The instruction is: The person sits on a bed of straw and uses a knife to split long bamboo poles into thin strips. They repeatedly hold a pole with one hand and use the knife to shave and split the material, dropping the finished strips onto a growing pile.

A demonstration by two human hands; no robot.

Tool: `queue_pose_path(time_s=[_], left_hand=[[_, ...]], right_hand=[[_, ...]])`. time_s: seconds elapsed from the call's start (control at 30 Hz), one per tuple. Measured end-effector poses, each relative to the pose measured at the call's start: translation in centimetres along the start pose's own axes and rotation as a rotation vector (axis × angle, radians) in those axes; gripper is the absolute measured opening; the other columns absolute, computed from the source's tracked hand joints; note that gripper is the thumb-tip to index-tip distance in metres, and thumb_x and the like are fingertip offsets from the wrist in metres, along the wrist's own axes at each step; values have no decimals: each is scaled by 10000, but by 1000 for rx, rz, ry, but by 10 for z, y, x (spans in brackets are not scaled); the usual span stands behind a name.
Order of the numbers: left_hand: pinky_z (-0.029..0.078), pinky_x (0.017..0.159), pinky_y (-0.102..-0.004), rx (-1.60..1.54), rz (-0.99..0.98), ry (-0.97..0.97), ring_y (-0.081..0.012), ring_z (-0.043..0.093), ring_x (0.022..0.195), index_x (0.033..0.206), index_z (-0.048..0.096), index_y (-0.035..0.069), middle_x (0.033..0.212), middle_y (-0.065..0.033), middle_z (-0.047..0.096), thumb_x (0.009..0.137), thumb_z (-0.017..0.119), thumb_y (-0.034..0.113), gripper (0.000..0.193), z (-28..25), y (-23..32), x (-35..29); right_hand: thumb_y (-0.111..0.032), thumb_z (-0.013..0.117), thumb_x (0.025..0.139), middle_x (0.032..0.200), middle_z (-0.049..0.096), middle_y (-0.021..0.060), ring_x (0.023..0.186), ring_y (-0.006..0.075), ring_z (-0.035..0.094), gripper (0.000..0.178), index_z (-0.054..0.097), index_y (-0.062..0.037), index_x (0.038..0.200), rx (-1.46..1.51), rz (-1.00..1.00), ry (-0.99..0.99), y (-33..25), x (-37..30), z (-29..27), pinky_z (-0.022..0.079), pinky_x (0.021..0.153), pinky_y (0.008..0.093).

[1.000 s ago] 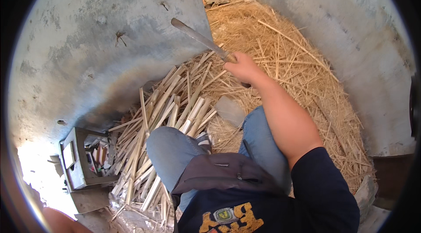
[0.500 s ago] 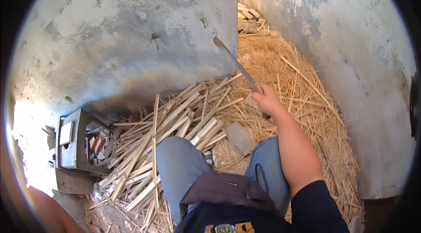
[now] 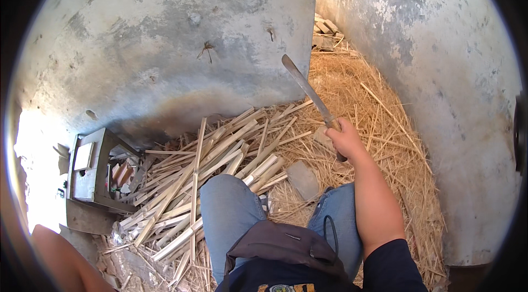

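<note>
Wrapped around the handle of a machete (image 3: 303,84), my right hand (image 3: 345,137) is closed in front of my right knee. The long grey blade points up and to the left, and the dark end of the handle sticks out below my fist. Under and beyond the blade lies a loose heap of split bamboo strips (image 3: 220,152), piled left of centre. A flat grey stone (image 3: 302,180) rests on the ground between my knees and the heap. At the lower left edge only part of my left arm shows; its hand is out of the picture.
A small wooden stool-like box (image 3: 91,174) stands at the left, with scraps beside it. Grey stained walls (image 3: 192,17) rise ahead and at the right (image 3: 456,99). Straw and shavings (image 3: 396,182) cover the floor; bricks (image 3: 327,28) are stacked at the far end.
The view has shifted slightly, so the walls and my right hand sit a little further right and lower. The machete stays in my right hand at nearly the same angle.
</note>
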State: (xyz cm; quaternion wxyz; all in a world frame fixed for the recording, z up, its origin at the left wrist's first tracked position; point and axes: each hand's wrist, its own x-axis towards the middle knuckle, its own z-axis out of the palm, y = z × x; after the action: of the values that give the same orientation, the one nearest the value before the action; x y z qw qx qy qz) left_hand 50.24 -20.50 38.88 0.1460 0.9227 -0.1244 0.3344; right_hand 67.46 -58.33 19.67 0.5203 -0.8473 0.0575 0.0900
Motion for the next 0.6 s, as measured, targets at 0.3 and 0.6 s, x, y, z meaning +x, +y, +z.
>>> queue_pose_path(time_s=[0.3, 0.6], left_hand=[[599, 717, -372, -346, -53, 539, -209, 705, 881, 1141, 645, 90, 1019, -83, 705, 994, 546, 365, 327, -98, -12, -10], [490, 966, -446, 118, -1010, -197, -391, 611, 1112, 1196, 621, 41, 1138, -226, 662, 831, 778, 297, 472, 163, -244, -331]], right_hand=[[-197, 666, 904, 709, 542, 18, 547, 104, 510, 322, 548, -37, 1158, 201, 39, -16, -6, -17, -3, 412, 482, 277], [-202, 586, 942, 713, 538, 18, 522, 103, 473, 215, 518, -77, 1104, 420, -106, 82, -9, -35, -13, 425, 478, 262]])
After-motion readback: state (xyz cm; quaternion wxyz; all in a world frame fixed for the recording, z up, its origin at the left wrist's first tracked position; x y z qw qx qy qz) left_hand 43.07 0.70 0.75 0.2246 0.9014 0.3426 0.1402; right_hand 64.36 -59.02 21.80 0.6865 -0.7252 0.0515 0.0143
